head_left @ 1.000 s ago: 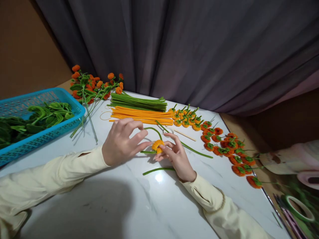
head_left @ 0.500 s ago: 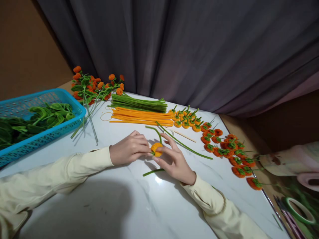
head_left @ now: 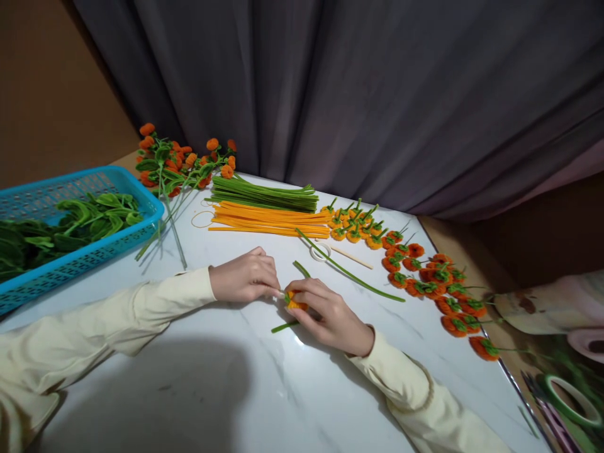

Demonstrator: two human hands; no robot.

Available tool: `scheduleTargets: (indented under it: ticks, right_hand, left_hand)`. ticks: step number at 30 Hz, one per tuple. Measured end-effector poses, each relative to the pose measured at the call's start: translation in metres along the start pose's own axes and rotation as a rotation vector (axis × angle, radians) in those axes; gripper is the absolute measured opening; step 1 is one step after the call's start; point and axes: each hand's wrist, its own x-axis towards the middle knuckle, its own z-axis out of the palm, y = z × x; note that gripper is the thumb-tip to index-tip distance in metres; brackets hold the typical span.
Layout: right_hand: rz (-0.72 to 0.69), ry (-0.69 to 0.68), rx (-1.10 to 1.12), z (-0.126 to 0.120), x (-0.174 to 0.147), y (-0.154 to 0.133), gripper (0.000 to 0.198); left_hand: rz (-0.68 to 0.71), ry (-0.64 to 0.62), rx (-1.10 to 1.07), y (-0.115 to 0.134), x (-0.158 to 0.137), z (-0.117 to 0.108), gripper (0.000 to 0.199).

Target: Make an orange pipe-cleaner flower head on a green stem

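In the middle of the table, my right hand (head_left: 330,314) curls its fingers around a small yellow-orange pipe-cleaner flower (head_left: 298,306). The flower's green base faces left. My left hand (head_left: 248,277) is closed in a pinch just left of that base, at a thin pale bit too small to name. A green pipe cleaner piece (head_left: 302,269) pokes out above my right fingers, and a green end (head_left: 284,327) shows below them; whether they join is hidden. Behind my right hand lies a long green pipe cleaner (head_left: 349,270), crossing near a white tape ring (head_left: 321,252).
Bundles of green pipe cleaners (head_left: 264,194) and orange pipe cleaners (head_left: 268,218) lie at the back. Several yellow flower heads (head_left: 353,234) and orange flower heads (head_left: 434,277) line the right. A blue basket (head_left: 155,211) of leaves and stemmed flowers (head_left: 174,163) stand left. A stick (head_left: 352,257) lies behind.
My right fingers have closed further over the flower, which has turned and sits slightly lower. The green piece above has shifted down. More of the white tape ring shows.
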Motion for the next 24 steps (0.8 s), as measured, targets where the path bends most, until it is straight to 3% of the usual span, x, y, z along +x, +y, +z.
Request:
scheduleTargets:
  ticks: [2,6,10,18,24]
  right_hand:
    - [0.041,-0.036,0.037,0.0,-0.001,0.003,0.011]
    - [0.198,-0.094,0.129,-0.008,-0.003,0.011,0.037]
    - [0.302,-0.247,0.114,-0.021,-0.002,0.012,0.023]
    - [0.236,-0.296,-0.143,-0.037,-0.002,0.004,0.018]
    - [0.148,-0.277,-0.195,-0.042,-0.002,0.011,0.017]
  left_hand:
    - [0.009,-0.007,0.016,0.0,-0.001,0.0,0.026]
    - [0.05,-0.024,0.034,-0.003,-0.002,-0.001,0.023]
    - [0.066,-0.026,0.027,-0.01,-0.005,-0.003,0.023]
    - [0.126,-0.031,0.017,-0.016,-0.007,-0.013,0.027]
    - [0.009,-0.062,-0.03,-0.018,-0.007,-0.016,0.025]
